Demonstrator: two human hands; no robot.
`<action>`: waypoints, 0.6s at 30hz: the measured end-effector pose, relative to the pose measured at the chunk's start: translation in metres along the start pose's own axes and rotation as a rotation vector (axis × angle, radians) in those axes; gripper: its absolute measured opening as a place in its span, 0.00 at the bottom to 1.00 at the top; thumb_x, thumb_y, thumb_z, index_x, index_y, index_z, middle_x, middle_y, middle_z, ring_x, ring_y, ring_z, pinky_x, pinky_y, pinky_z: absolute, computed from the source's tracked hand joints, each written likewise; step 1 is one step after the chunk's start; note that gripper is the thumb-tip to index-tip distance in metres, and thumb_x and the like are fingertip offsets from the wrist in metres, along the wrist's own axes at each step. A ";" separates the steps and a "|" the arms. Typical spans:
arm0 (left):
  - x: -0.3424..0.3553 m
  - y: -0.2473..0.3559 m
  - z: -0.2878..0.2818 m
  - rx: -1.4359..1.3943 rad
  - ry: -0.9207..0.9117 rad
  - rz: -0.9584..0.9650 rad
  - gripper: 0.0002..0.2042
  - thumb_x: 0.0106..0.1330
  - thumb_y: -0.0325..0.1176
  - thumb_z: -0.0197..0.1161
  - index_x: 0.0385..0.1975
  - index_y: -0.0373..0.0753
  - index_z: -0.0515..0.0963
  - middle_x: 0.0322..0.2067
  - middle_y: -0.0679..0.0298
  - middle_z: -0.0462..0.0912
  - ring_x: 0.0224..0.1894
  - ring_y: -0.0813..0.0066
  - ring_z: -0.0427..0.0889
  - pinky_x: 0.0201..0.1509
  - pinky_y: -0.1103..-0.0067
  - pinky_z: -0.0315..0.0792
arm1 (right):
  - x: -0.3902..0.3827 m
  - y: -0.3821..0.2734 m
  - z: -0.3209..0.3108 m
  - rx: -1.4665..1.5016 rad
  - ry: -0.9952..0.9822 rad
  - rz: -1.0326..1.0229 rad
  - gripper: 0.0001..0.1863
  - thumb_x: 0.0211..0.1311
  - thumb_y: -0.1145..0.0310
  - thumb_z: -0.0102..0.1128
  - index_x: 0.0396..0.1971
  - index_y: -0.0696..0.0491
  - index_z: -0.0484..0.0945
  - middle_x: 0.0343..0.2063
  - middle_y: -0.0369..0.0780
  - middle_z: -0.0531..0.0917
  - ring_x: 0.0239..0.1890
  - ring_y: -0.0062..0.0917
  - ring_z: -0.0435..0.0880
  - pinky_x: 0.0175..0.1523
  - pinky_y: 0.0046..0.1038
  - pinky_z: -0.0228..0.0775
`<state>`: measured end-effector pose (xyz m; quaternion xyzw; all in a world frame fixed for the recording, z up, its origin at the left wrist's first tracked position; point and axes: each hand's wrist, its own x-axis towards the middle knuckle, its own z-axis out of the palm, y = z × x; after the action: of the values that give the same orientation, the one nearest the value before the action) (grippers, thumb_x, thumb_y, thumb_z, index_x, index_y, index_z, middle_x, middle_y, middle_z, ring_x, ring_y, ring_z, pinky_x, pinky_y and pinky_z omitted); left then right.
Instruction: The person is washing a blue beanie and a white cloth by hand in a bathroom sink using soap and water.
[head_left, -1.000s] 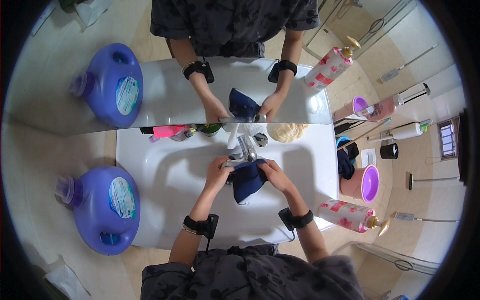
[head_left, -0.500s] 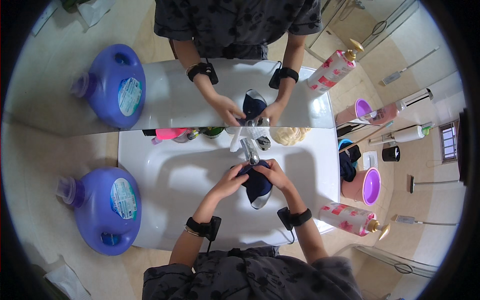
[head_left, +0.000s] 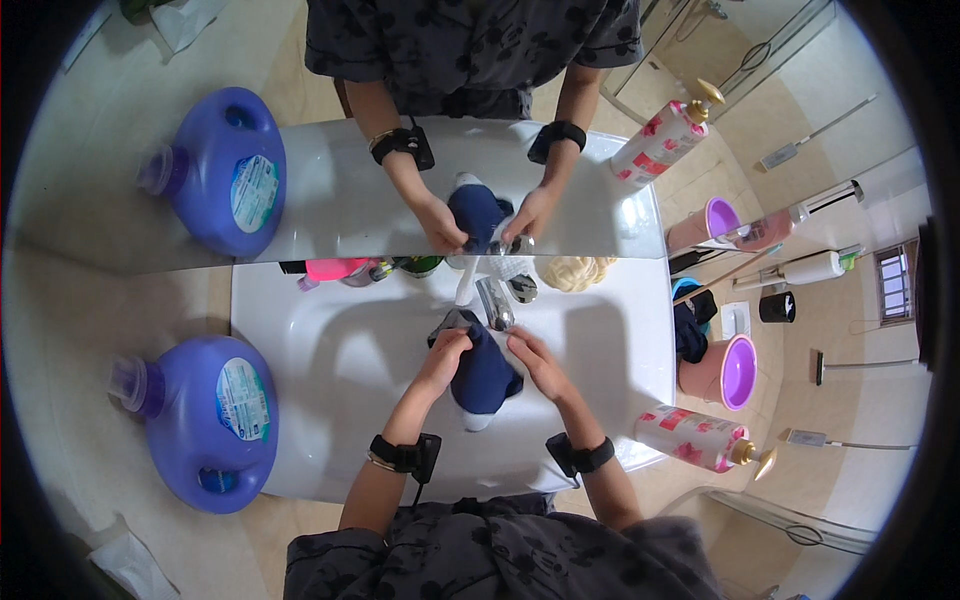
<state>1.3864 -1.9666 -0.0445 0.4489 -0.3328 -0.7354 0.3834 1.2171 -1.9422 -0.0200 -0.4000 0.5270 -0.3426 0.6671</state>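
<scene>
A navy blue sock [head_left: 481, 375] with pale grey ends hangs over the white basin [head_left: 370, 335], just left of the chrome faucet [head_left: 495, 303]. My left hand [head_left: 441, 361] is closed on the upper left part of the sock, thumb on top. To the right, my right hand [head_left: 539, 366] has its fingers stretched out, their tips close to the end of the spout. Whether those tips touch the metal I cannot tell. The sock's right edge lies just beside this hand, which grips nothing visible.
A large purple detergent bottle [head_left: 210, 425] stands left of the basin, a pink-flowered pump bottle [head_left: 690, 437] at right. Behind the faucet are a cream sponge [head_left: 577, 272] and small items. A mirror [head_left: 350, 190] rises beyond. Buckets [head_left: 738, 372] stand on the right floor.
The sock has shifted left, away from beneath the spout, and shows more of its blue side. My left hand moved left with it; my right hand has come off the sock.
</scene>
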 end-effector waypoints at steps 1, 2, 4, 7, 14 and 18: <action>-0.003 0.008 0.010 -0.008 -0.010 0.022 0.09 0.52 0.30 0.46 0.13 0.36 0.66 0.15 0.76 0.65 0.19 0.86 0.62 0.23 0.85 0.57 | -0.006 0.004 0.002 -0.002 0.008 0.002 0.23 0.53 0.58 0.54 0.47 0.54 0.67 0.42 0.40 0.72 0.47 0.25 0.67 0.51 0.25 0.56; -0.004 0.013 0.016 -0.017 -0.019 0.043 0.08 0.52 0.30 0.46 0.14 0.36 0.68 0.16 0.75 0.67 0.20 0.86 0.63 0.24 0.85 0.58 | -0.011 0.010 0.007 0.110 -0.045 -0.011 0.23 0.55 0.57 0.53 0.47 0.54 0.66 0.41 0.39 0.71 0.47 0.23 0.66 0.52 0.24 0.56; -0.001 0.005 0.001 0.115 -0.096 -0.004 0.07 0.52 0.30 0.46 0.22 0.35 0.71 0.22 0.73 0.70 0.26 0.85 0.66 0.33 0.85 0.60 | -0.010 0.014 0.013 0.226 -0.111 -0.030 0.24 0.56 0.57 0.51 0.48 0.55 0.65 0.41 0.39 0.70 0.47 0.21 0.65 0.52 0.23 0.55; 0.007 -0.007 -0.009 0.367 -0.140 -0.129 0.12 0.52 0.31 0.47 0.33 0.35 0.74 0.29 0.68 0.75 0.34 0.81 0.70 0.43 0.87 0.61 | -0.001 0.022 0.013 -0.093 0.116 -0.030 0.14 0.56 0.61 0.52 0.33 0.57 0.71 0.23 0.32 0.72 0.27 0.13 0.67 0.32 0.17 0.61; 0.008 -0.020 0.000 -0.472 0.131 -0.359 0.24 0.53 0.46 0.57 0.47 0.38 0.65 0.41 0.61 0.72 0.42 0.73 0.71 0.45 0.76 0.65 | 0.026 0.025 0.026 0.484 0.454 0.011 0.14 0.59 0.62 0.48 0.37 0.59 0.68 0.29 0.34 0.74 0.30 0.14 0.69 0.34 0.16 0.62; 0.002 -0.027 0.008 -0.371 0.259 -0.251 0.25 0.52 0.44 0.60 0.47 0.38 0.65 0.41 0.63 0.72 0.41 0.75 0.72 0.45 0.80 0.66 | 0.030 0.047 0.023 0.435 0.346 0.121 0.16 0.58 0.64 0.49 0.44 0.57 0.68 0.35 0.38 0.75 0.33 0.17 0.72 0.38 0.19 0.64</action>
<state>1.3711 -1.9538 -0.0651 0.4991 -0.0819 -0.7621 0.4042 1.2472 -1.9438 -0.0725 -0.1508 0.5700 -0.4703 0.6566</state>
